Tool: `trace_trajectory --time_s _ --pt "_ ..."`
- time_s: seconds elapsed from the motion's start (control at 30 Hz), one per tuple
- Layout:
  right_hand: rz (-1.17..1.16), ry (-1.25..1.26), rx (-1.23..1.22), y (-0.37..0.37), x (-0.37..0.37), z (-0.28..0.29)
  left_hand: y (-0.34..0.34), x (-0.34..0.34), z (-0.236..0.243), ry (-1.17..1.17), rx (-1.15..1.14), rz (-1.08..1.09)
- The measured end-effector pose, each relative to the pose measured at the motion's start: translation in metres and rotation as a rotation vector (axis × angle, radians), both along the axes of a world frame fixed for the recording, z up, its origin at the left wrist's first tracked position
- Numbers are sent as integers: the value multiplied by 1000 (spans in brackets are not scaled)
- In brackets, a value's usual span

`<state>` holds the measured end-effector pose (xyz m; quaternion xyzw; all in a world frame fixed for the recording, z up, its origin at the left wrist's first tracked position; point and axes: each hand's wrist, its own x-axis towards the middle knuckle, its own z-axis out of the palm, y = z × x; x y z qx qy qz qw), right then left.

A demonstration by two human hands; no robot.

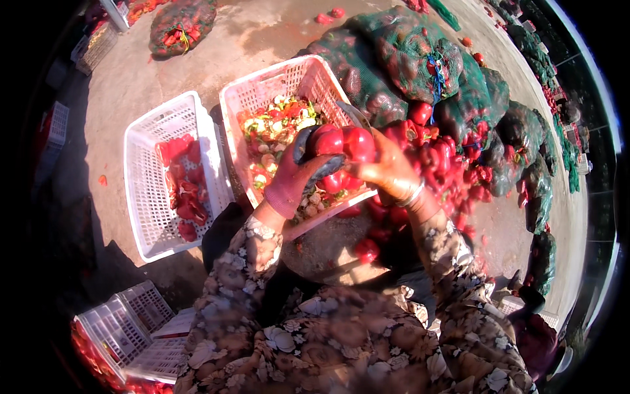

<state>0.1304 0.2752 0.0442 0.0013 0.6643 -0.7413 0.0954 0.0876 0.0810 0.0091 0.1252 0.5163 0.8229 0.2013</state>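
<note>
A shiny red bell pepper [341, 142] is held between my hands over the pink crate [231, 121]. My left hand [289, 176], in a pink glove with a dark palm and fingers, is wrapped around its left side. On the pepper's right side, my right hand [390, 165] is closed, its thumb against the pepper. A knife blade [354, 115] juts up and left from that hand; its handle is hidden. Cut pepper cores and seeds [275, 125] fill much of the crate below. More red pepper shows just beneath my hands.
Left stands a white crate [134, 197] with red pepper pieces [186, 197]. Loose red peppers [436, 157] are piled at right, beside green mesh sacks [417, 62]. Another filled sack [180, 29] lies at far left. White crates [125, 325] stand at lower left.
</note>
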Motion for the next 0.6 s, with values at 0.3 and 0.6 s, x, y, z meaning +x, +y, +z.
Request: trace_trajectory --time_s 0.3,0.6 --pt "-3 53 50 18 6 -22 4 5 -1 220 -119 16" --pt "-115 -55 -14 9 17 5 0 -3 -15 279 -35 -7"
